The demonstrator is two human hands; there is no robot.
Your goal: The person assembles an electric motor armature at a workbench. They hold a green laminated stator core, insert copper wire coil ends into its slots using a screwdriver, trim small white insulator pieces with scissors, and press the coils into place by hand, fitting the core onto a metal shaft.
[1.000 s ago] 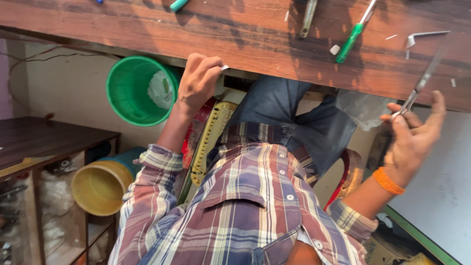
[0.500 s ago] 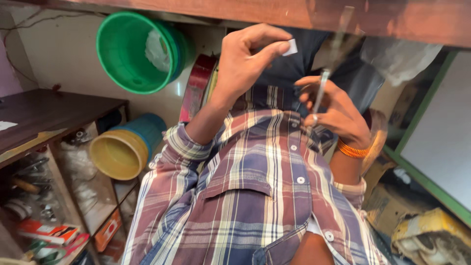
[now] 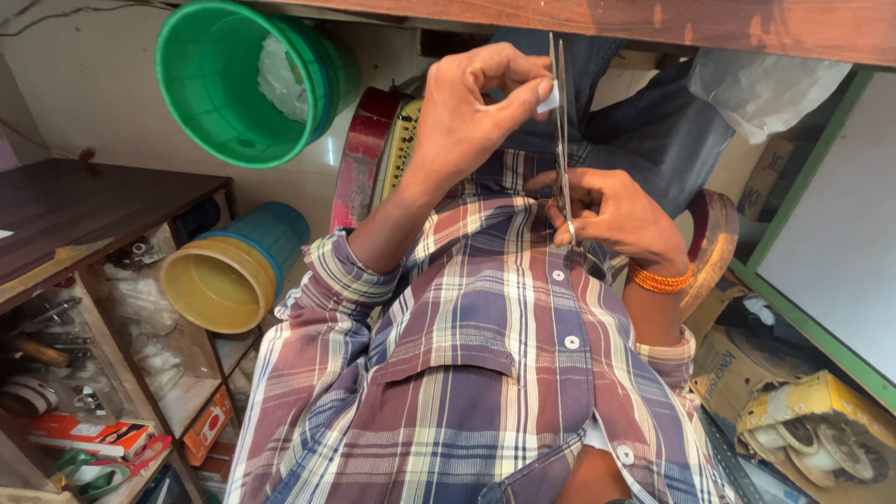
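Note:
My left hand (image 3: 471,117) is raised in front of my checked shirt (image 3: 485,373) and pinches a small white piece (image 3: 549,96) between thumb and forefinger. My right hand (image 3: 611,215), with an orange band at the wrist, grips a thin metal tool like long tweezers (image 3: 561,112) that points up. The tool's slim tips stand right beside the white piece, touching or almost touching it. Both hands are close together, just below the wooden bench edge (image 3: 653,19) and over my jeans.
A green bucket (image 3: 243,84) and a yellow bucket nested in a blue one (image 3: 219,280) lie on the floor at left. A wooden shelf unit (image 3: 84,205) holds tools and packets. Cardboard boxes (image 3: 747,364) and a box of tape rolls (image 3: 821,429) sit at right.
Both hands have come down from the bench top and closed in together before my chest. The right hand brought the metal tool up to the white piece in the left hand. The view tilted down.

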